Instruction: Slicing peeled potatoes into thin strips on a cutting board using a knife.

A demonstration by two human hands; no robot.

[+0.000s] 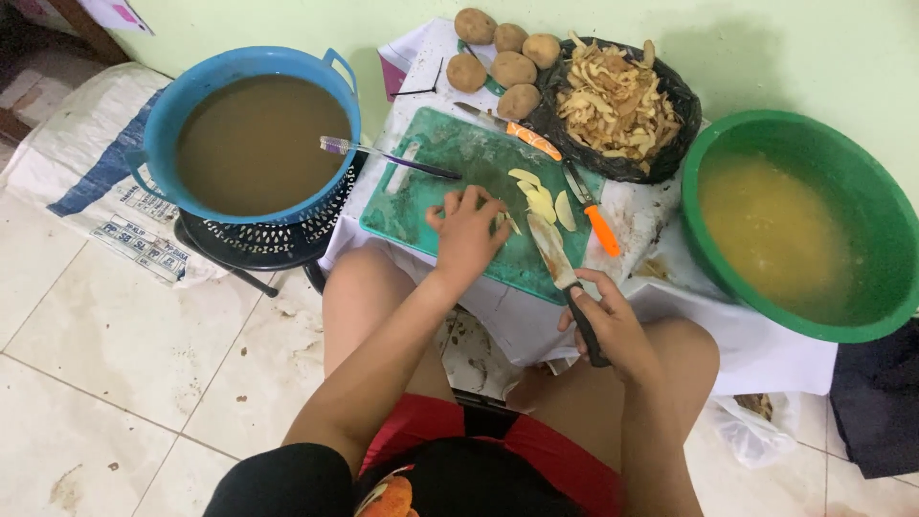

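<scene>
- Two hands work over a green cutting board (436, 206) that lies on a low bench (522, 321) covered with white cloth.
- The left hand (469, 230) rests on the middle of the board, fingers curled down on a small pale potato piece (509, 223); the piece is mostly hidden under the fingers.
- The right hand (613, 325) is closed around the black handle of a knife (565, 287) at the near edge of the board. The blade points far and a little left, and its tip lies among the potato slices (541, 201).
- These slices lie just right of the left hand, toward the right edge of the board.
- One orange-handled knife (593, 215) lies along the right edge of the board, and a purple toothbrush (383, 153) crosses the far left corner.
- Free board surface is only at the left and far side.
- On the left, a blue tub (191, 96) of brown water stands close to the bench edge; on the right, a green basin (866, 191) of yellowish water stands near the board.
- At the far side, whole potatoes (507, 57) and a black bag of peels (617, 105) sit against the wall.
</scene>
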